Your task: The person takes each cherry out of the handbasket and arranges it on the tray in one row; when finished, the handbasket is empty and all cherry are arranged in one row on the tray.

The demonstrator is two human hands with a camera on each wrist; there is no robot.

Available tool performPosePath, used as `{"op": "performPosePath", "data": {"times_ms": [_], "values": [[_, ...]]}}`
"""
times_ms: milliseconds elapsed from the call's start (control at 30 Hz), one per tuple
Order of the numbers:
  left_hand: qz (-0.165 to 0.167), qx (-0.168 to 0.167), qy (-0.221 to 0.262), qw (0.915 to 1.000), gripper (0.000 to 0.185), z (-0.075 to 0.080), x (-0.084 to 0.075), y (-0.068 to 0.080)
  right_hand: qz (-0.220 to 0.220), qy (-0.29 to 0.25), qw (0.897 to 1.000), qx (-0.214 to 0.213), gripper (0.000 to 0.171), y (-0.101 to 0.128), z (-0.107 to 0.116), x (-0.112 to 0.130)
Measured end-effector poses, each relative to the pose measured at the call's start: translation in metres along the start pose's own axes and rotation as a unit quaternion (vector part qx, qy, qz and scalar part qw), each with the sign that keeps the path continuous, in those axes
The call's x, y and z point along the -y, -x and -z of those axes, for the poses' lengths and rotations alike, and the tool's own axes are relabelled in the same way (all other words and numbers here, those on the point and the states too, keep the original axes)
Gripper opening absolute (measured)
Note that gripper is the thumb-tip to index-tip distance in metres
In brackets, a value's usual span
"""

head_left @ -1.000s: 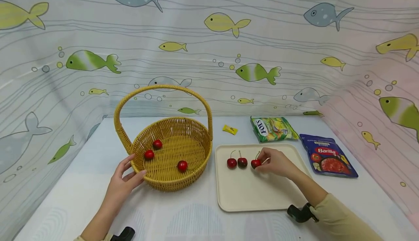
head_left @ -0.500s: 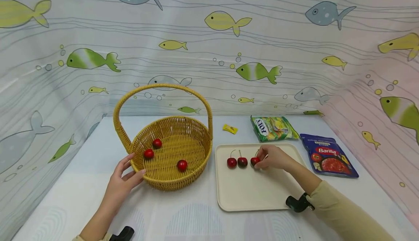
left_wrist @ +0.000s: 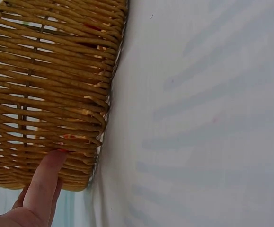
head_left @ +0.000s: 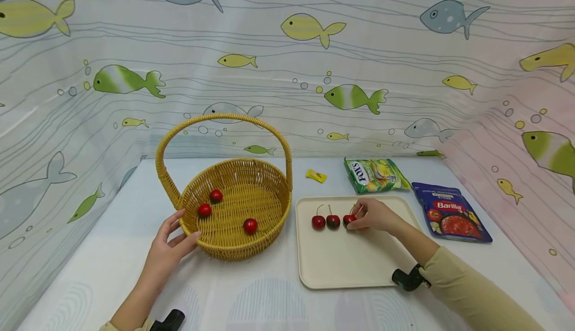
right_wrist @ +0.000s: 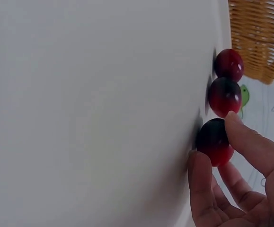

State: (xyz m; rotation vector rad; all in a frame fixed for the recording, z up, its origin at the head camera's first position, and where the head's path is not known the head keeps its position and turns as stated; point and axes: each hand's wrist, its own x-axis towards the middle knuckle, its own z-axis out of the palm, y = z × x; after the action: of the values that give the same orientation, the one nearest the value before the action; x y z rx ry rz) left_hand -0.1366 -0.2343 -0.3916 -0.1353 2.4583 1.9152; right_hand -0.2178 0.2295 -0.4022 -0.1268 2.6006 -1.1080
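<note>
My right hand [head_left: 372,215] pinches a dark red cherry [right_wrist: 213,142] between thumb and fingertips, low over the cream tray [head_left: 332,266]. Two more stemmed cherries, a middle one [head_left: 333,221] and a left one [head_left: 318,222], sit in a row beside it near the tray's far side. To the left stands a yellow wicker basket [head_left: 235,253] with a tall arched handle. Three red cherries lie inside, one [head_left: 250,226] toward the front right. With fingers spread, my left hand [head_left: 167,251] touches the basket's near left rim; in the left wrist view a fingertip [left_wrist: 56,156] meets the woven wall.
Behind the tray lie a green Fox's candy bag [head_left: 376,175] and a small yellow wrapped candy [head_left: 316,175]. A blue Barilla pouch [head_left: 451,212] lies right of the tray. A fish-patterned curtain [head_left: 269,86] closes off the back and sides of the white table [head_left: 251,301].
My right hand and its cherry have shifted slightly left, toward the other two cherries on the tray. The left hand stays at the basket.
</note>
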Motion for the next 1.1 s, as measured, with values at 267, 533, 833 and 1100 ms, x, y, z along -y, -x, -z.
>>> {"op": "performPosePath", "data": {"times_ms": [267,533,833,1100], "values": [[0.004,0.001,0.001,1.0000,0.075,0.000,-0.001,0.000,0.013,-0.003,1.000,0.001,0.037,0.003,0.001,0.000],[0.001,-0.001,-0.009,1.0000,0.074,0.000,0.000,0.000,0.020,-0.011,1.000,0.007,0.032,0.004,0.003,-0.001],[-0.005,0.004,0.005,1.0000,0.075,0.001,0.001,0.000,0.014,-0.006,1.000,0.004,0.033,0.006,0.004,0.001],[-0.003,0.004,0.007,1.0000,0.076,0.001,0.000,0.000,0.025,0.030,0.999,-0.011,0.035,0.014,0.017,0.005]]}}
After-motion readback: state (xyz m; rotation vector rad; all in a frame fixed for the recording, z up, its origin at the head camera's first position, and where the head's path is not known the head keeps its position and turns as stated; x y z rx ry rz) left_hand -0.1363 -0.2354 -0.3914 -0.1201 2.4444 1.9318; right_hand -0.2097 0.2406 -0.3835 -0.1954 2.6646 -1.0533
